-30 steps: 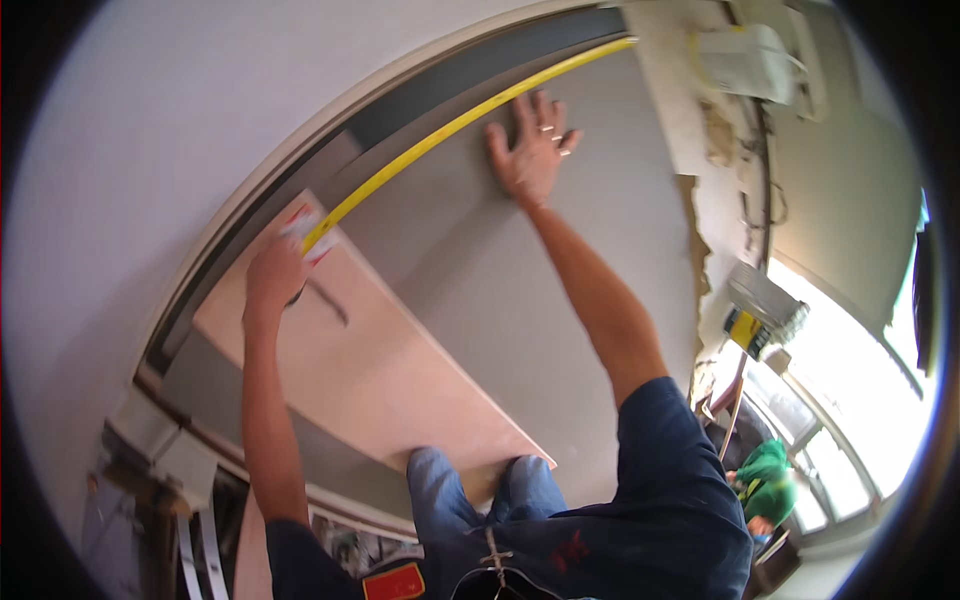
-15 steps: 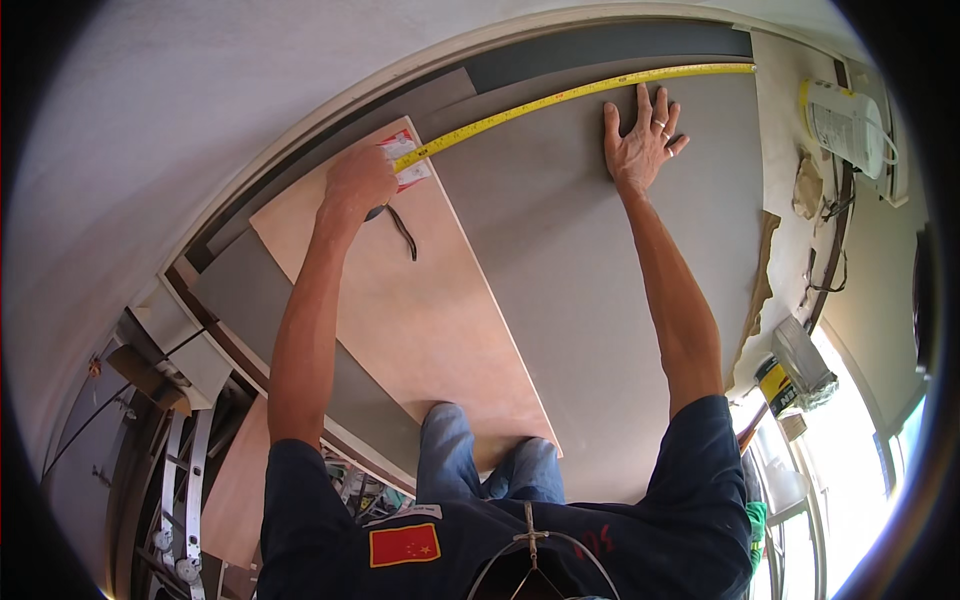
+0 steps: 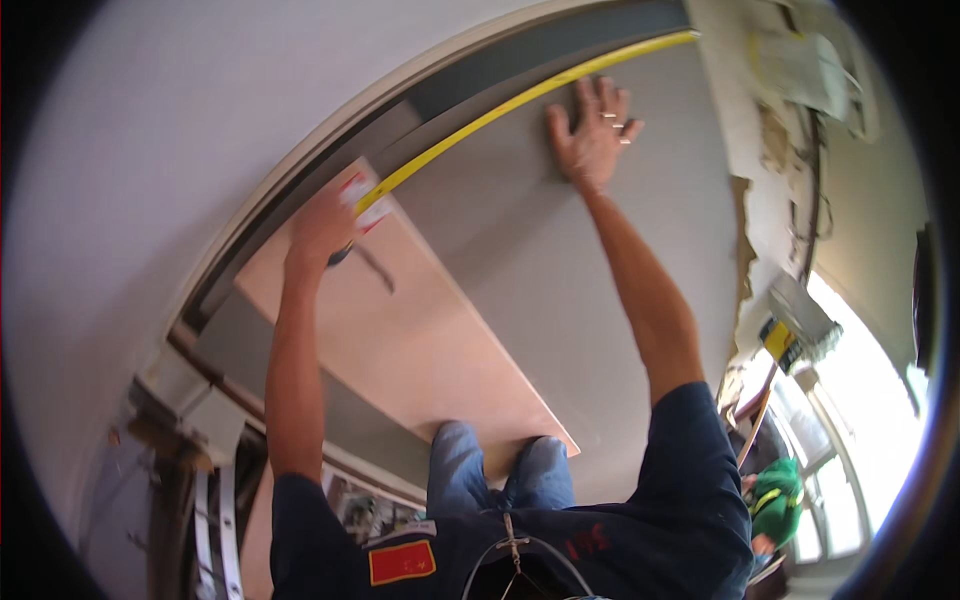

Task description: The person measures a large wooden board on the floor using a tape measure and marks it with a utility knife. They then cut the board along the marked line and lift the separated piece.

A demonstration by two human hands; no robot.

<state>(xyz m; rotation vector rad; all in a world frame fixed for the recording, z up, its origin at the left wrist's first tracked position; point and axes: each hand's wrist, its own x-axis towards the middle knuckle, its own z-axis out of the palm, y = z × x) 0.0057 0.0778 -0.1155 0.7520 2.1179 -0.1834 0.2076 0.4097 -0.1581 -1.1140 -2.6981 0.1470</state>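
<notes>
My left hand (image 3: 320, 228) is closed on a tape measure (image 3: 340, 252) with a dark strap, at the top of a pale plywood board (image 3: 400, 330) with a red-and-white label. The yellow blade (image 3: 480, 130) stretches from it toward the upper right, reaching the far edge of a large grey sheet (image 3: 530, 300) under the plywood. My right hand (image 3: 595, 145) lies flat on that sheet just below the blade, fingers spread, two rings showing.
A white wall (image 3: 120, 180) runs along the left. At right are a white container (image 3: 805, 70), torn cardboard (image 3: 740, 250) and a yellow-labelled container (image 3: 782, 340). A co-worker in green (image 3: 775, 510) is near bright windows (image 3: 855, 420). A metal ladder (image 3: 225, 510) stands lower left.
My view has swung, so the scene is more tilted than half a second ago and the co-worker shows again. Both hands keep their places on the boards.
</notes>
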